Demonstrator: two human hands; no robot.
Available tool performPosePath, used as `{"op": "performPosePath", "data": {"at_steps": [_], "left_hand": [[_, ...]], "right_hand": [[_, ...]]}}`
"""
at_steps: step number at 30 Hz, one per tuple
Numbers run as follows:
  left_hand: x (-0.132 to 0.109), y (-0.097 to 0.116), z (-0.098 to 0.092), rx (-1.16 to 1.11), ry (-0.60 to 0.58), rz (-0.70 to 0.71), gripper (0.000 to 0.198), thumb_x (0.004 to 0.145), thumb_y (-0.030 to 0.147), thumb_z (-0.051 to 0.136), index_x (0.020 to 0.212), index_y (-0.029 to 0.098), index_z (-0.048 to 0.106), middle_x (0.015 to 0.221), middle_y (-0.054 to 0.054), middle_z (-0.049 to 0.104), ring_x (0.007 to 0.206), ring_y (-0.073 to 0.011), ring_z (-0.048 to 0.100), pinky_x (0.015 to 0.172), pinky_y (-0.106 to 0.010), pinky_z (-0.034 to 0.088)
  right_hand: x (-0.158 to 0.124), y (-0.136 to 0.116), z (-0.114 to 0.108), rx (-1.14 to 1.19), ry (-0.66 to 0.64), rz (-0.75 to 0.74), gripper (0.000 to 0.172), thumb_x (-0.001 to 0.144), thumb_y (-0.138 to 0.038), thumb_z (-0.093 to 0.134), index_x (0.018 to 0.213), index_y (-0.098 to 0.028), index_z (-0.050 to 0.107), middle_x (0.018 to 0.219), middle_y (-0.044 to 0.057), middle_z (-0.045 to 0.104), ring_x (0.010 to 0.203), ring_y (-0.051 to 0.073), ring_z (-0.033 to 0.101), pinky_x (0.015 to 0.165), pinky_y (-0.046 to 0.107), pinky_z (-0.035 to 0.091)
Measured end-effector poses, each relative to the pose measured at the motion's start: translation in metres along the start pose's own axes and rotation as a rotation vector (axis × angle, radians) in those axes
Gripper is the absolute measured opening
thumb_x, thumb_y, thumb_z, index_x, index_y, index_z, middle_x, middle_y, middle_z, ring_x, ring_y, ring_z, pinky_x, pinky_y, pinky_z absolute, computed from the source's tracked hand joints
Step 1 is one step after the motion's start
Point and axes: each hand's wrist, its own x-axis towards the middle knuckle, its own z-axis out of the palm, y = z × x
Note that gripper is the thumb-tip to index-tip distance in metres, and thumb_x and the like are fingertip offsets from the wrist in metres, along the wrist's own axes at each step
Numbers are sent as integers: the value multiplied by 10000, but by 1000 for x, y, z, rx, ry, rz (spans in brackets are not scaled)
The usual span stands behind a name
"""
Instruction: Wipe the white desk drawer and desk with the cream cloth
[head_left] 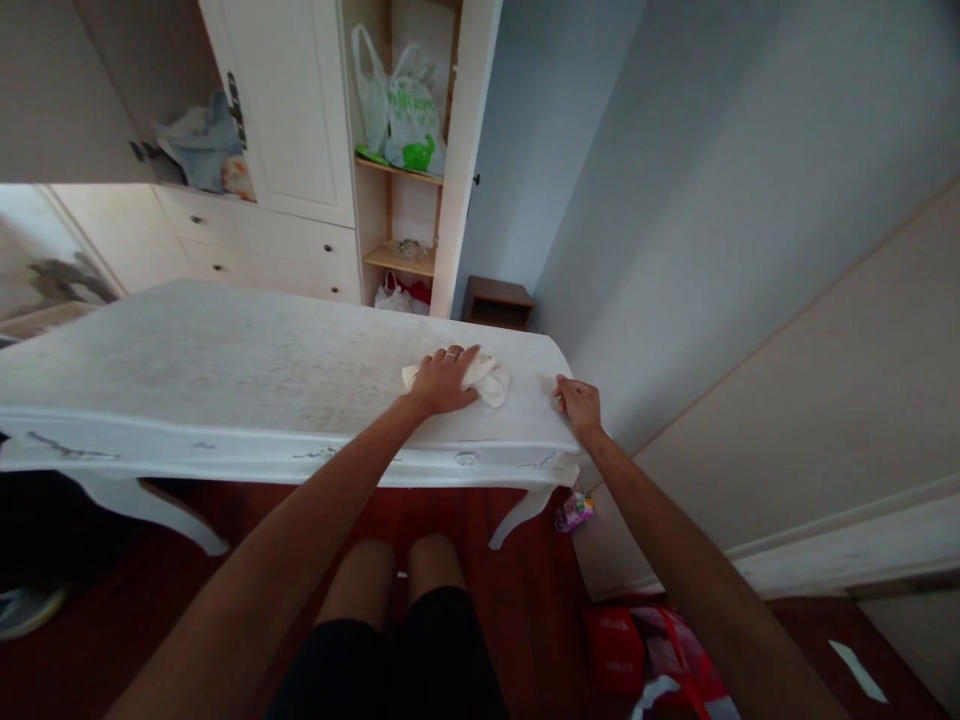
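A pale cloth point(493, 382) lies bunched under the left hand point(444, 383) on the right half of a white counter point(262, 345).

The left fingers lie apart over the cloth, though whether they also grip it I cannot tell; the right hand point(580, 404), at the counter's right end, has its fingers curled close together, anything inside them unclear. The counter's top carries a faint greyish pattern, its near edge worn carved trim. On the far side stands a white wardrobe point(300, 110), plastic bags point(417, 125) on its upper shelf and clothes point(202, 140) farther left. A brown cabinet point(500, 293) sits at far right before the grey-blue wall point(675, 190); red bags point(616, 650) rest on the reddish floor point(536, 610), near right.
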Motion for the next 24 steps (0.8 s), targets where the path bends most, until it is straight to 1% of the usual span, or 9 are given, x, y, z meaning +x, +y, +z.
{"op": "performPosePath", "data": {"at_steps": [3,5,8,11,14,17,19,21,24], "left_hand": [[-5,-35,-7,-418,151,-19,817,790,402,726,1529,189,448,1444,-184,539,1288,-316,556,1085,-441,447],[-17,-66,-18,-611,330,-165,672,845,408,643,1467,196,500,1386,-161,579,1198,-254,606,993,-381,503],[-44,-114,-42,-567,576,-470,405,867,352,565,1197,131,651,1154,-142,681,1030,-224,647,943,-358,510],[-74,-149,-71,-406,576,-678,252,826,258,538,986,135,690,861,-79,695,806,-203,658,824,-327,526],[-97,-162,-92,-378,543,-748,329,873,292,501,1089,152,706,623,-12,608,611,-191,614,674,-296,507],[-108,-161,-100,-298,473,-744,398,908,335,485,1178,155,715,524,3,548,590,-211,619,679,-305,512],[-109,-157,-101,-193,422,-727,455,890,330,529,1284,165,686,629,-25,650,724,-238,684,781,-335,534],[-108,-152,-99,-39,406,-651,638,834,308,619,1457,178,575,915,-73,765,1000,-281,709,962,-398,514],[-106,-146,-96,140,376,-442,873,776,230,671,1602,149,400,1418,-155,645,1334,-315,577,1148,-444,400]], "right_hand": [[1,2,0,-7,11,3,589,777,-746,603,581,-192,653,393,-18,484,399,121,408,463,269,333],[2,3,0,-4,12,-9,591,776,-748,610,579,-192,650,400,-15,494,408,124,427,480,272,357],[3,5,-1,-3,13,-20,596,775,-754,606,582,-192,647,405,-16,493,407,125,425,483,276,354],[4,7,-1,-10,7,-16,597,770,-751,599,587,-185,653,406,-11,492,406,123,415,470,277,331],[5,8,-1,-6,11,-20,581,765,-726,620,587,-175,660,407,-5,496,412,121,422,478,277,340],[5,9,-2,1,23,-9,566,753,-712,637,587,-172,664,402,-7,492,402,121,409,467,278,328],[4,10,-2,-1,31,-5,560,745,-709,641,586,-173,666,403,-7,497,403,121,410,469,278,330],[5,10,-2,-7,34,-11,551,746,-701,641,584,-174,666,406,-7,502,411,121,423,483,275,344],[4,11,-2,-16,43,-14,538,753,-687,640,583,-176,665,407,-10,499,418,122,432,494,275,353]]}}
